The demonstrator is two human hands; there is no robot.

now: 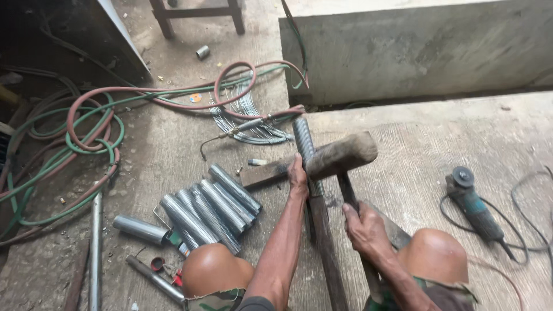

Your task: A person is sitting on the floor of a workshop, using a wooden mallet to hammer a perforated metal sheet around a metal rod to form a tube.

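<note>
My left hand grips a perforated metal tube that lies on a long steel bar running toward me between my knees. My right hand is closed on the dark handle of a wooden mallet, whose brown head sits just above the tube, next to my left hand. A flat dark wooden piece lies crosswise under the tube on the concrete floor.
Several perforated tubes lie piled at left by my left knee, with a plain pipe. Red and green hoses loop at left, a wire coil behind. An angle grinder with cable lies right. A concrete block stands behind.
</note>
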